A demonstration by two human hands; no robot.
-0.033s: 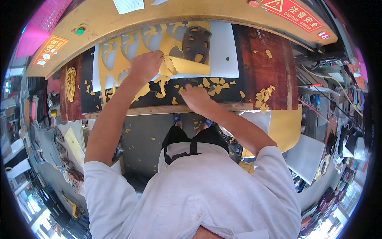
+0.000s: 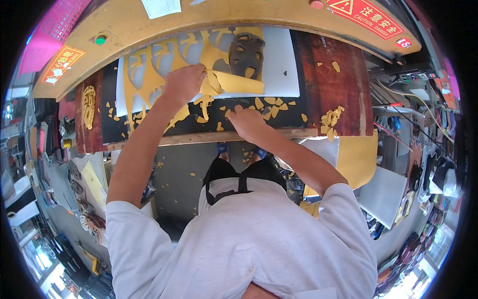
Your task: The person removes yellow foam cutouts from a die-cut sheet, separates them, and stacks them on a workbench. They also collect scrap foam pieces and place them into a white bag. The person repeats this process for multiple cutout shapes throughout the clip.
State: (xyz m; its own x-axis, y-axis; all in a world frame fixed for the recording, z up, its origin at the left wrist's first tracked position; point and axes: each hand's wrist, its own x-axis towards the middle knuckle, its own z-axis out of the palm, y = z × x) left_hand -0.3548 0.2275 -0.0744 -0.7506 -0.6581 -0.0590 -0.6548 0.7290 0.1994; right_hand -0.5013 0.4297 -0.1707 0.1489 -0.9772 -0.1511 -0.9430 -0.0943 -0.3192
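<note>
Over at the far left of the bench a small yellow oval cut-out piece [image 2: 88, 106] is lying alone on the dark red wooden board [image 2: 331, 79], well apart from the work. Next along, the left hand [image 2: 185, 83] is gripping the thin yellow sheet of cut-through material [image 2: 149, 79], fingers curled tight and pinching a folded flap [image 2: 239, 83] of it; the sheet is lying across the white cutting pad [image 2: 284, 70], its long axis running left to right, with the loose flap pointing right from the fingers. The dark metal cutting die [image 2: 246, 54] is sitting just beyond that flap, touching the sheet. The right hand [image 2: 247, 121] is pressing flat on the black mat [image 2: 112, 127] nearer the bench edge, fingers spread among small yellow offcut scraps [image 2: 271, 103], below the flap and not holding anything. Further right, a heap of yellow scraps [image 2: 331, 119] is resting on the board
</note>
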